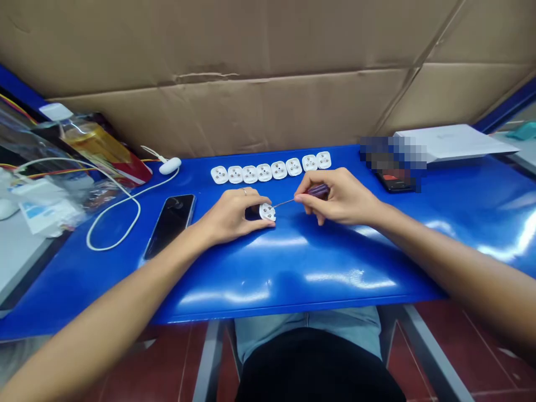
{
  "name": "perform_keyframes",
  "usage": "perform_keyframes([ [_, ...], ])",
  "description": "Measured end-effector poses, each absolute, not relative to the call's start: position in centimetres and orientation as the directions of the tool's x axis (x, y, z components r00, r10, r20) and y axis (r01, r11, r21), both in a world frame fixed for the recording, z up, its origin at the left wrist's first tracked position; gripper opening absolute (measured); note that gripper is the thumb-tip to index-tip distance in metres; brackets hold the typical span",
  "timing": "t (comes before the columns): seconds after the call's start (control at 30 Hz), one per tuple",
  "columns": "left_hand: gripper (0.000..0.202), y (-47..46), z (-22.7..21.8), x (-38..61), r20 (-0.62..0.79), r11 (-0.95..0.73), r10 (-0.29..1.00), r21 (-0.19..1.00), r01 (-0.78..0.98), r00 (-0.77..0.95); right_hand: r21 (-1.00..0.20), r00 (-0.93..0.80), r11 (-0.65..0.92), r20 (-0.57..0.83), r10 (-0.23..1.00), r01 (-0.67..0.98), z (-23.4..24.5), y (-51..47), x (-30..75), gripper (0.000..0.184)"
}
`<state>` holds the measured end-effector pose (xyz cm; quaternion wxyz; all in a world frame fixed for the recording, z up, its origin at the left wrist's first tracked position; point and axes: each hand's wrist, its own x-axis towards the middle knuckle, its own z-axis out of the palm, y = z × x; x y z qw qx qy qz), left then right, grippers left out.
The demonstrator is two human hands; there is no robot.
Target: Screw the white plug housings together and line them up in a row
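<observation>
Between thumb and fingers, my left hand (234,215) grips a small round white plastic piece (267,212) with metal contacts on its face. My right hand (341,195) is closed round the dark purple handle of a screwdriver (319,191). Its thin metal shaft points left, and the tip reaches the edge of the white piece; whether it sits on a screw is too small to tell. Beyond both hands, several similar white pieces (278,170) lie in a row on the blue table (293,257), metal contacts facing up.
A black phone (171,220) lies left of my left hand, near a looped white cable (138,209). Farther left stand a bottle of yellow liquid (92,142) and plastic packets. At the right back are a dark device (396,181) and a white box (456,142). Cardboard (268,106) walls the rear.
</observation>
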<state>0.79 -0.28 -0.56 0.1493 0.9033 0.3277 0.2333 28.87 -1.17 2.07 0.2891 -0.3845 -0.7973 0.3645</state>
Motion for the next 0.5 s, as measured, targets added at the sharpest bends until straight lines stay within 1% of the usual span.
perform_keyframes([
  [0.1,0.044,0.0,-0.3,0.5,0.271,-0.72,0.682,0.416,0.556,0.68,-0.871,-0.488,0.325,0.116,0.865,0.369,1.9,-1.4,28.3,0.022],
  [0.17,0.047,0.1,-0.2,0.3,0.242,-0.707,0.692,0.418,0.571,0.68,-0.874,-0.483,0.32,0.116,0.868,0.365,1.7,-1.2,28.4,0.024],
  [0.2,0.049,0.2,-0.1,0.2,0.231,-0.701,0.696,0.425,0.573,0.68,-0.868,-0.473,0.341,0.144,0.869,0.362,1.6,-1.0,28.5,0.025],
  [0.27,0.056,0.2,-0.1,0.0,0.206,-0.687,0.703,0.445,0.575,0.681,-0.842,-0.426,0.412,0.249,0.87,0.348,1.4,-0.5,29.0,0.024],
  [0.3,0.061,0.3,0.0,-0.1,0.193,-0.678,0.708,0.457,0.576,0.68,-0.827,-0.388,0.454,0.32,0.865,0.332,1.3,-0.2,29.3,0.024],
  [0.37,0.075,0.3,0.3,-0.3,0.177,-0.659,0.722,0.472,0.586,0.669,-0.807,-0.355,0.515,0.409,0.841,0.289,1.0,0.4,29.7,0.026],
  [0.4,0.08,0.4,0.5,-0.4,0.177,-0.645,0.737,0.474,0.6,0.652,-0.809,-0.356,0.525,0.424,0.833,0.264,0.8,0.7,29.8,0.029],
  [0.43,0.081,0.4,0.7,-0.5,0.187,-0.63,0.755,0.472,0.617,0.628,-0.82,-0.368,0.52,0.419,0.83,0.239,0.5,0.8,29.8,0.03],
  [0.47,0.077,0.5,0.8,-0.6,0.196,-0.616,0.772,0.468,0.634,0.605,-0.832,-0.391,0.506,0.398,0.83,0.228,0.2,0.9,29.8,0.031],
  [0.5,0.068,0.6,0.9,-0.6,0.204,-0.603,0.785,0.468,0.646,0.586,-0.837,-0.424,0.495,0.37,0.826,0.234,0.0,1.0,29.7,0.031],
])
